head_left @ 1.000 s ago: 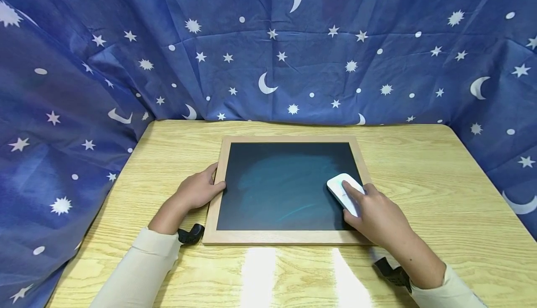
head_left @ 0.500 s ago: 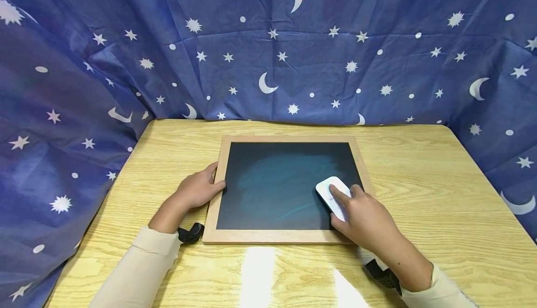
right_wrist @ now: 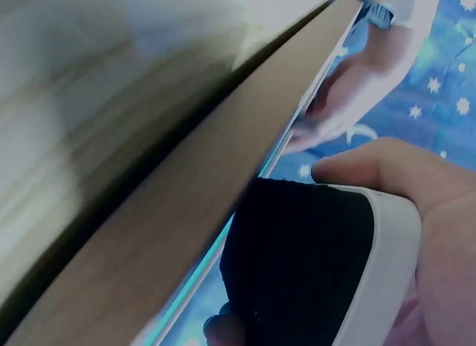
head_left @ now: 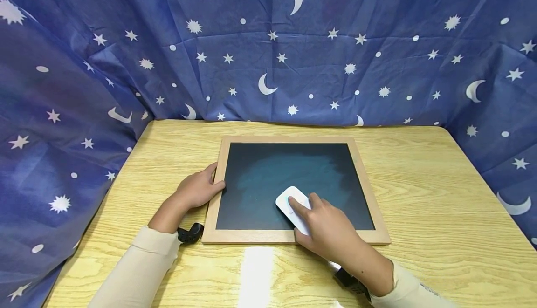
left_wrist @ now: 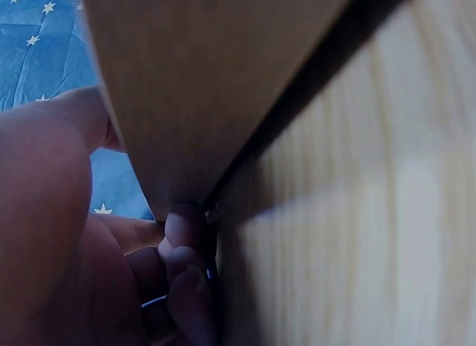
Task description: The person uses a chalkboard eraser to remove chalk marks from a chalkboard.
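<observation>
A framed chalkboard (head_left: 256,173) lies flat on the table, its dark surface hazed with faint greenish smears. My left hand (head_left: 197,189) holds the frame's left side, thumb over the top and fingers against the edge; in the left wrist view those fingers are curled at the frame's side (left_wrist: 186,100). In my right hand (head_left: 331,229) is a white chalkboard eraser (head_left: 295,218), set down over the board's lower middle. The index finger presses on its top while the thumb and other fingers grip its sides. Its dark felt (right_wrist: 297,264) shows in the right wrist view.
The pale wooden table (head_left: 423,191) extends around the board on every side. A blue curtain (head_left: 319,79) with moons and stars hangs behind it and along both sides. Black wrist mounts (head_left: 190,233) sit under both wrists.
My right hand has slid the eraser leftward and slightly toward me, from the board's right side to its lower middle. The turquoise streak there is no longer visible. My left hand stays put.
</observation>
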A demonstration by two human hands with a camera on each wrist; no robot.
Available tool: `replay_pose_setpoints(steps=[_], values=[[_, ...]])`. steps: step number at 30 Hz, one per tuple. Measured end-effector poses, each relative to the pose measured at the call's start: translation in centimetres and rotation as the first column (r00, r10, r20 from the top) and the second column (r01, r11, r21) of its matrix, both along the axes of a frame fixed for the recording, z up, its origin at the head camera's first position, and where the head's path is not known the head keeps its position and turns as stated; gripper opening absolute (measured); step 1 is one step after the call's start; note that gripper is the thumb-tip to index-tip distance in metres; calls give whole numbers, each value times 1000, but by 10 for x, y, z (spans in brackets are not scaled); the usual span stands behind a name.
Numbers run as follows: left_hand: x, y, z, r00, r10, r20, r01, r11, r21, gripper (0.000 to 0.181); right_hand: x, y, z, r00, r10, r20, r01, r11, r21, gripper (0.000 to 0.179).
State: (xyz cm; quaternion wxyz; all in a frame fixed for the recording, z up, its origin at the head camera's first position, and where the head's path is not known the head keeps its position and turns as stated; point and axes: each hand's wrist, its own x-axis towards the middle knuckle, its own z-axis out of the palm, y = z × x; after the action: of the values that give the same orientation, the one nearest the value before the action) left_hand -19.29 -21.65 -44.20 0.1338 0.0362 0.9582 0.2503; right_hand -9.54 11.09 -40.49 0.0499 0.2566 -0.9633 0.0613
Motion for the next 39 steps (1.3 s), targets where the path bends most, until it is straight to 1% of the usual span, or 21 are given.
replay_pose_setpoints(steps=[5,8,16,19,24,28,34,39], values=[[0,0,-1,1000,3,10,-4,1000,15,76,5,-17,-3,997,79,-10,-79,997,-10,61],[0,0,-1,1000,6,10,-6,1000,19,76,7,-22,-4,995,95,-8,-95,995,-18,62],[1,0,1,1000,6,8,-6,1000,19,76,6,-23,-4,999,37,19,-36,998,-56,61],[1,0,1,1000,3,10,-3,1000,21,76,4,-19,-5,999,-1,46,4,998,-65,61],[1,0,1,1000,-4,11,4,1000,22,76,-2,-2,-4,993,-89,80,93,994,-54,64],[0,1,1,1000,-6,11,5,1000,15,76,-7,21,-3,985,-150,87,155,986,-58,65],[0,1,0,1000,0,2,0,1000,0,77,-9,57,-2,974,-210,86,215,975,-59,65],[0,1,1,1000,2,6,-2,1000,6,77,-9,77,-2,959,-260,108,267,962,-56,66]])
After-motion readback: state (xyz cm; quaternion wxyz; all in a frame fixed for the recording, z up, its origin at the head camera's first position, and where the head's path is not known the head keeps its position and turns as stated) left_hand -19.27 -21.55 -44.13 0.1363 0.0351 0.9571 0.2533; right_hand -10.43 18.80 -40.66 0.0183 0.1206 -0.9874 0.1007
